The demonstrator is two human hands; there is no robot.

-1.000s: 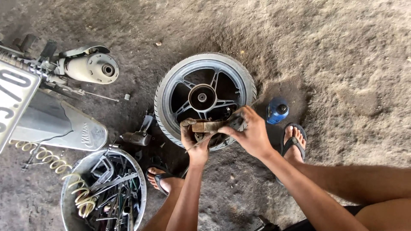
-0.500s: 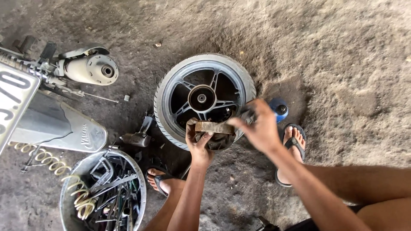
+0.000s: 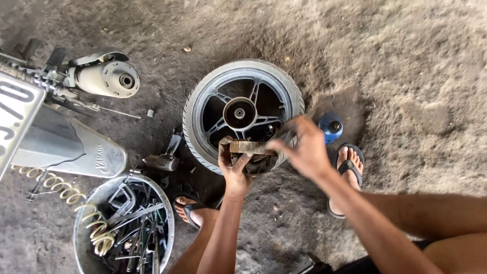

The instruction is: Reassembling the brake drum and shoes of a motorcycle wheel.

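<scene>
A worn brown curved brake-shoe piece point(image 3: 252, 147) is gripped by the left hand point(image 3: 234, 167) over the black spoked wheel's point(image 3: 242, 114) near rim. The blurred right hand point(image 3: 303, 147), shifted rightward since a second ago, touches its far end; its closure cannot be told.

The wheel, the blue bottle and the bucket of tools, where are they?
wheel point(image 3: 238, 112): head view, on its centre hub.
blue bottle point(image 3: 331, 128): head view, on its top.
bucket of tools point(image 3: 82, 219): head view, on its left rim.

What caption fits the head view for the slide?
Left hand steadies a brown block on a wheel lying flat on dirt; right hand blurred beside it.
</scene>
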